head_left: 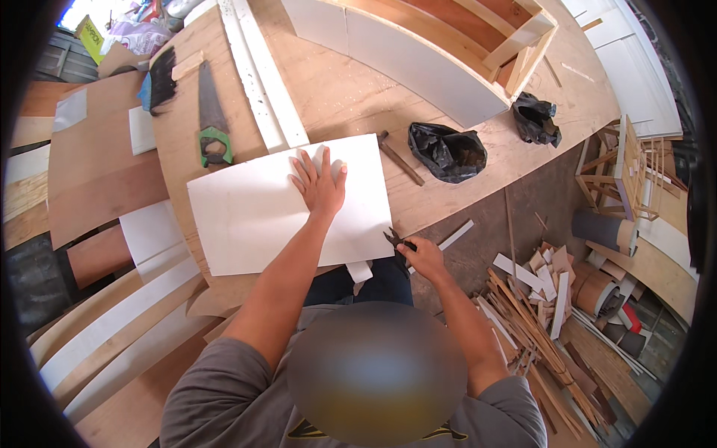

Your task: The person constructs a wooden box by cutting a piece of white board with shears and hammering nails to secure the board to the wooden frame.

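Counter, wooden. Cabinet, white-fronted, at far side. Panel, white, flat on counter's near edge. Left hand, fingers spread on panel. Right hand, gripping pliers, black, at panel's right edge.

Find a handsaw with a green-and-black handle at ten o'clock, near a black-bristled brush. See long white strips at eleven, side by side, and a curved-fronted wooden case at one. Note two crumpled black bags, apart, at two; heaped wood offcuts at four; curved panels at eight.
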The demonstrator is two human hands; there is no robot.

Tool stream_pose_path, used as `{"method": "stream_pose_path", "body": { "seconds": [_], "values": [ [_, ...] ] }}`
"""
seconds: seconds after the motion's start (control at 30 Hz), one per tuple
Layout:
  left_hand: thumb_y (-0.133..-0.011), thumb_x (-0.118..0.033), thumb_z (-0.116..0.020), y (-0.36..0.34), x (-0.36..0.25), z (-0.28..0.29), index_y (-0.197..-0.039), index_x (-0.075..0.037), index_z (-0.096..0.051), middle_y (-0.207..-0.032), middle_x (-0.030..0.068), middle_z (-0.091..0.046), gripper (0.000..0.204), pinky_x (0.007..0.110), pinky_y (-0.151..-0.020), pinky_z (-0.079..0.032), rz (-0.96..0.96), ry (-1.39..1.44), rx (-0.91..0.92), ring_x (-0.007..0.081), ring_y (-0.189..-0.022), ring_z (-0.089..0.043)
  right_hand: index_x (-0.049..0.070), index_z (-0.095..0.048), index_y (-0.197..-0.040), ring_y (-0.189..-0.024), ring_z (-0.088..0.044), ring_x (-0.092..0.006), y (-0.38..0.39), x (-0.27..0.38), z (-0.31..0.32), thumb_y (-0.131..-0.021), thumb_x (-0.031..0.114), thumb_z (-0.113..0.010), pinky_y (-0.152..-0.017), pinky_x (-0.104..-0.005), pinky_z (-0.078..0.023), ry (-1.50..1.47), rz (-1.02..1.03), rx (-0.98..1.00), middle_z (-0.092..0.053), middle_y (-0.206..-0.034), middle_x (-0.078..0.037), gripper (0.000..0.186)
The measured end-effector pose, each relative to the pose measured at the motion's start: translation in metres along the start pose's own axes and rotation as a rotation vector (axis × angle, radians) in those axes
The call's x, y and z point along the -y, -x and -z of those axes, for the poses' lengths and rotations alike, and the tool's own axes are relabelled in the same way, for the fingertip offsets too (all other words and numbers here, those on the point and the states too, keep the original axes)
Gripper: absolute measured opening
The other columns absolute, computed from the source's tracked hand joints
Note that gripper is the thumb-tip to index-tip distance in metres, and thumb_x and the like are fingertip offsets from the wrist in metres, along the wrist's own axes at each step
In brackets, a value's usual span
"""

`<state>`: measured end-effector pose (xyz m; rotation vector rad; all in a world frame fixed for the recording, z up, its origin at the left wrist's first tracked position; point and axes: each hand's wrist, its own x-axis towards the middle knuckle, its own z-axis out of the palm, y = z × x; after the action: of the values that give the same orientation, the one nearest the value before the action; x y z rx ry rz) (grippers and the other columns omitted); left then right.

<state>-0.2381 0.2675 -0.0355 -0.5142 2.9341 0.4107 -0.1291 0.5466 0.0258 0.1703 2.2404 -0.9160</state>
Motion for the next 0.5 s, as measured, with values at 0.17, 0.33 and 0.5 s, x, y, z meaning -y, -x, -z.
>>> {"method": "stream_pose_path", "body": {
  "seconds": [0.17, 0.33, 0.5],
  "values": [
    [-0.102, -0.060, -0.039, 0.042, 0.007, 0.005, -0.163, -0.030, -0.024, -0.170, 0.0236, -0.002, 0.070, 0.065, -0.121, 0.002, -0.030, 0.020, 0.032, 0.0445, -0.156, 0.006, 0.010, -0.059, -0.127, -0.113, -0.064, -0.0381, 0.005, 0.008, -0.003, -0.085, 0.047, -0.074, -0.089, -0.0495, -0.053, 0.169, 0.107, -0.047, -0.067, -0.119, -0.018, 0.058],
    [-0.102, -0.061, -0.040, 0.060, 0.011, 0.002, -0.163, -0.029, -0.025, -0.170, 0.0228, -0.001, 0.071, 0.065, -0.121, 0.002, -0.026, 0.008, 0.042, 0.0442, -0.156, 0.006, 0.006, -0.044, -0.130, -0.119, -0.060, -0.0428, 0.018, 0.025, 0.002, -0.074, 0.036, -0.084, -0.093, -0.0511, -0.053, 0.391, 0.114, 0.011, -0.058, -0.129, -0.022, 0.075],
    [-0.099, -0.066, -0.042, 0.060, 0.012, -0.002, -0.163, -0.031, -0.024, -0.170, 0.0218, 0.001, 0.076, 0.065, -0.121, 0.002, -0.018, -0.020, 0.042, 0.0444, -0.156, 0.007, 0.005, -0.046, -0.117, -0.107, -0.063, -0.0459, 0.002, -0.003, -0.011, -0.073, 0.021, -0.076, -0.088, -0.0530, -0.053, 0.401, 0.145, 0.009, -0.064, -0.115, -0.024, 0.055]
  ]
}}
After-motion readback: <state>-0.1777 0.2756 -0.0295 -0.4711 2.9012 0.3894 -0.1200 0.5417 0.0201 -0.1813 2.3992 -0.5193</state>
